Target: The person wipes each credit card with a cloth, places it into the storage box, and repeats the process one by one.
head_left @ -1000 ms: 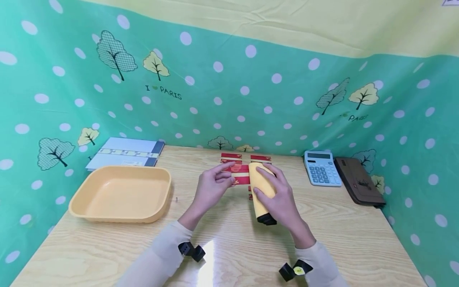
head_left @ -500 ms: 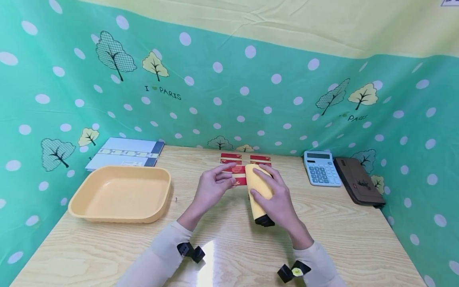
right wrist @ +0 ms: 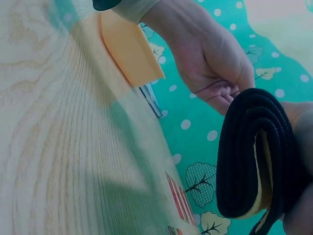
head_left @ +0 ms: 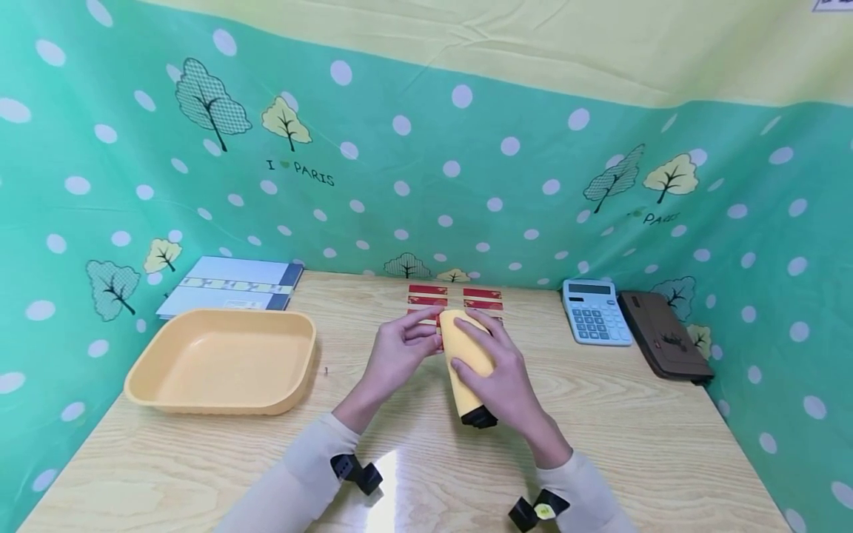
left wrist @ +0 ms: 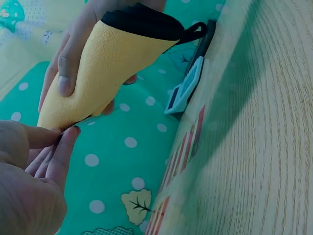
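Note:
My right hand (head_left: 498, 376) grips a folded yellow cloth (head_left: 466, 361) with black edging, held at a slant above the table. In the left wrist view a black loop (left wrist: 195, 32) sticks out from its dark end. My left hand (head_left: 395, 354) pinches a red card (head_left: 440, 334) right beside the cloth. Only a thin strip of that card shows, as the cloth covers the rest. The right wrist view looks onto the cloth's layered black end (right wrist: 239, 152), with the left hand (right wrist: 208, 63) behind it.
Behind the hands, red cards (head_left: 483, 294) with pale stripes lie in two columns. At left stands a light orange tray (head_left: 220, 409), with a blue-white book (head_left: 233, 270) behind it. A blue calculator (head_left: 597, 312) and a brown case (head_left: 666, 337) lie at right on the wooden table (head_left: 600, 414).
My right hand has moved left with the cloth, across the red card, which showed widely before and is now mostly covered. The left hand has stayed nearly still, keeping its pinch.

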Tool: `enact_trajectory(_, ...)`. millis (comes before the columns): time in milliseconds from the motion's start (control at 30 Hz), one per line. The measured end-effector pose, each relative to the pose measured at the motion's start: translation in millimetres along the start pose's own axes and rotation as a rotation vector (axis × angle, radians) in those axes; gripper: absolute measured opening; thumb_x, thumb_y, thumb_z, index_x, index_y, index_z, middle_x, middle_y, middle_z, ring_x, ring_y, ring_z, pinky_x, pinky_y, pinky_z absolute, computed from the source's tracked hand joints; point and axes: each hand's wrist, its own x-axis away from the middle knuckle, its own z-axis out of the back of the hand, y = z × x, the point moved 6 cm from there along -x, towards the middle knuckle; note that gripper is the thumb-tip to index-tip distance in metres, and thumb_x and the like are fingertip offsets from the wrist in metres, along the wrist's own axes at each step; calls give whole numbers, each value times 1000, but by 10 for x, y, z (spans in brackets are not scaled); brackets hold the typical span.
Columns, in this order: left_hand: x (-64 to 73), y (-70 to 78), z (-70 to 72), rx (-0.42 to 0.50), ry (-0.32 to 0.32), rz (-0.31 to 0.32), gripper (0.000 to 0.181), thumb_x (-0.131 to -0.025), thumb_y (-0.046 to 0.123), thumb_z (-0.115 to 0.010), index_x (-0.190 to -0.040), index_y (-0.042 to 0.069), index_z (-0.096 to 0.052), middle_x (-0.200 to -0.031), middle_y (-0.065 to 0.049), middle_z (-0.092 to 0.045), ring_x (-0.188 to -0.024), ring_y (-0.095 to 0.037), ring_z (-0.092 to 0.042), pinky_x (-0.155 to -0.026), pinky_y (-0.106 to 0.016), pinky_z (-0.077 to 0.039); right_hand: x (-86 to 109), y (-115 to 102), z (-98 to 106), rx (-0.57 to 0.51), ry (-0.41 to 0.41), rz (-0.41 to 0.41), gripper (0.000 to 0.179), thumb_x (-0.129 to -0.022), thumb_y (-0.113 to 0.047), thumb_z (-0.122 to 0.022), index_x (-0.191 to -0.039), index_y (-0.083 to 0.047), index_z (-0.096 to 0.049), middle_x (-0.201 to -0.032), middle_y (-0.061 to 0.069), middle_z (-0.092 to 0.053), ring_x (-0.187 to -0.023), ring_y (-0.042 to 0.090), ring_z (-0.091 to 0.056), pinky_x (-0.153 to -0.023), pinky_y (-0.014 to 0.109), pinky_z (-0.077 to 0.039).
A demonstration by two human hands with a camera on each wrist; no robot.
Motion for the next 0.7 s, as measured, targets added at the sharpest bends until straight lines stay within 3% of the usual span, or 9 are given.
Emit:
enact_trajectory(233, 2, 5, 12, 27, -7, 12, 49, -93, -5, -69, -140, 6, -63, -115, -26, -75, -98, -21, -78, -88, -35, -66, 3, 6, -3, 28, 4, 1, 63, -86, -11, -83, -143, -26, -63, -156, 2, -51, -128, 25, -63, -89, 31, -58)
enact_trajectory(400, 9, 57, 41, 43, -9, 29, 46, -94, -6, -69, -138, 8, -65, -115, -25, -75, -99, -23, -78, -92, -42, -65, -17, 19, 64, 43, 32, 10, 63, -85, -11, -84, -143, -25, -63, -153, 2, -53, -131, 25, -61, -99, 37, -58)
enact_trajectory(533, 13, 109, 84, 43, -3, 31, 44, -94, -5, -69, -136, 8, -67, -114, -24, -75, -98, -22, -79, -90, -40, -65, -34, 69, 143, 12, 41, -33, 63, -86, -10, -83, -143, -25, -62, -153, 2, -52, -129, 24, -60, -97, 28, -55)
enact_trajectory(700, 19, 186, 112, 37, -13, 14, 45, -94, -6, -69, -137, 4, -65, -109, -22, -76, -95, -17, -78, -88, -37, -66, -47, 129, 244, -8, 59, -66, 60, -88, -11, -82, -144, -25, -62, -153, 4, -52, -122, 25, -61, -84, 21, -53)
